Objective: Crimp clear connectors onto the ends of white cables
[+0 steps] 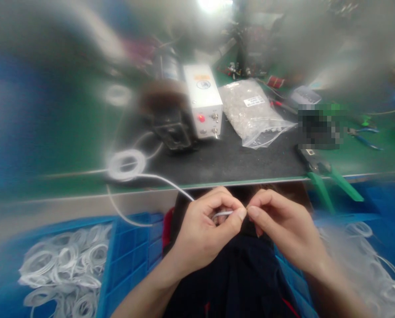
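My left hand (213, 229) pinches a white cable (166, 180) close to its end, between thumb and forefinger. From there the cable runs back over the table edge to a white coil (126, 164) lying on the black mat. Thumb and forefinger of my right hand (280, 225) are pressed together right at the cable's tip, almost touching the left fingertips. Whatever sits between the right fingertips is tiny and mostly hidden. Both hands are in front of the table edge, above my lap.
A white box with a red button (201, 118) stands beside a dark machine (172, 128). Right of it lies a clear bag of small parts (246, 110). Green-handled pliers (329, 176) overhang the edge. Blue crates (127, 256) flank me, holding coiled white cables (68, 265).
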`<control>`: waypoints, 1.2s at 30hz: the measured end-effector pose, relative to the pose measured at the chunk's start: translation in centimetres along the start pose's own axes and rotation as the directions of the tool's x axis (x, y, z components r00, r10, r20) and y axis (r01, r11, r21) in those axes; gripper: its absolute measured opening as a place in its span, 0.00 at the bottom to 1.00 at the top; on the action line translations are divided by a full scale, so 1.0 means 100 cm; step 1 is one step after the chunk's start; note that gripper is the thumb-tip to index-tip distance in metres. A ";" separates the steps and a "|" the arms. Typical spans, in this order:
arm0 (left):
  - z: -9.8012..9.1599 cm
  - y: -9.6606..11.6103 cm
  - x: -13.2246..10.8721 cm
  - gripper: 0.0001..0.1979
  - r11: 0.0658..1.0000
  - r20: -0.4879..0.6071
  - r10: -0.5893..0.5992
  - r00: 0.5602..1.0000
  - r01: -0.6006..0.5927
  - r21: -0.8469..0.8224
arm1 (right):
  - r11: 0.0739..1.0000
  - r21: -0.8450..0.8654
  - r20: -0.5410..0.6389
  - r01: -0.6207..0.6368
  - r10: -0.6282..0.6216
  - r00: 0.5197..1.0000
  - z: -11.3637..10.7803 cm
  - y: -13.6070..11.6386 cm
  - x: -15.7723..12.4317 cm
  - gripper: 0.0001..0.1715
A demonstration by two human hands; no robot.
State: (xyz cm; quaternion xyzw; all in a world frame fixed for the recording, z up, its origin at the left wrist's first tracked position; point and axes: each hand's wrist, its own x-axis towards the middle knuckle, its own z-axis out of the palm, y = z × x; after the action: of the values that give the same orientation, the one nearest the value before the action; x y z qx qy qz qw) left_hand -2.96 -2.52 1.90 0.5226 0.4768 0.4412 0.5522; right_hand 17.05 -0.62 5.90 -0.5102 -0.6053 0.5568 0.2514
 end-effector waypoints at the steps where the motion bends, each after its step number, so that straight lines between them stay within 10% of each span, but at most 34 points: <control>1: 0.001 0.000 0.000 0.08 1.000 -0.010 0.014 1.000 -0.013 0.027 | 0.997 -0.060 -0.033 0.042 -0.044 0.998 0.001 0.000 -0.001 0.09; 6: 0.004 -0.001 0.001 0.05 0.986 -0.054 0.114 0.992 -0.107 0.130 | 0.961 -0.235 -0.090 0.148 -0.174 0.981 0.001 -0.001 -0.003 0.07; 20: 0.011 0.004 0.017 0.07 0.999 0.101 -0.024 0.995 0.022 0.023 | 0.994 0.060 -0.011 -0.095 0.095 0.995 -0.017 0.003 -0.002 0.13; 24: 0.014 0.001 0.025 0.08 0.998 0.132 -0.063 0.989 0.067 -0.022 | 0.985 -0.169 -0.152 -0.028 0.002 0.988 -0.032 0.008 -0.012 0.14; 27: 0.013 -0.001 0.031 0.08 0.998 0.110 -0.058 0.992 0.062 -0.032 | 0.781 -0.615 -0.495 -0.106 -0.278 0.823 -0.068 0.026 -0.021 0.17; 29: 0.012 0.000 0.035 0.09 0.998 0.103 -0.059 0.993 0.063 -0.031 | 0.520 -0.811 -0.518 -0.267 -0.428 0.741 -0.099 0.050 -0.025 0.34; 32: 0.013 0.003 0.041 0.10 0.997 0.123 -0.072 0.990 0.075 -0.019 | 0.303 -0.875 -0.474 -0.378 -0.374 0.797 -0.142 0.091 -0.030 0.63; 36: 0.019 0.010 0.049 0.10 0.999 0.124 -0.044 0.991 0.047 -0.022 | 0.270 -0.854 -0.506 -0.444 -0.236 0.830 -0.163 0.123 -0.031 0.66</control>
State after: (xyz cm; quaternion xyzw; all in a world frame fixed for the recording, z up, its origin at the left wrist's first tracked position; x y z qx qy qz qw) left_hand -0.33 2.12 2.53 0.5311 0.4480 0.4009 0.5971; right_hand 36.50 1.70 -0.65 -0.7309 -0.6782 -0.0752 0.0136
